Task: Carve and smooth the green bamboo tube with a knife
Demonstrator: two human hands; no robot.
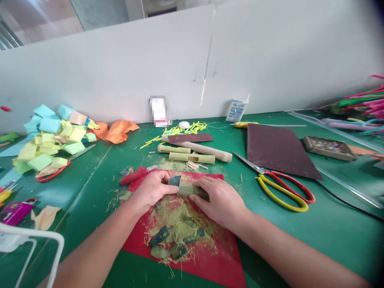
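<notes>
A short pale green bamboo tube [186,189] lies level over a red sheet [223,260]. My right hand [221,199] wraps around its right part. Between the thumb and fingers of my left hand [152,188] is a small dark piece of sandpaper [175,181], pressed at the tube's left end. That end is partly hidden by the fingers and the sandpaper. Below the hands, worn sandpaper scraps [159,237] lie among yellowish shavings and dust [174,214]. A red-handled tool [135,176] rests just beyond my left hand.
Cut bamboo pieces [192,157] and a longer pale stick [207,150] lie ahead. Scissors with red and yellow handles [282,190] rest at right beside a brown sheet [279,150]. Folded paper pieces [48,138] are piled left. A white frame [57,248] stands front left.
</notes>
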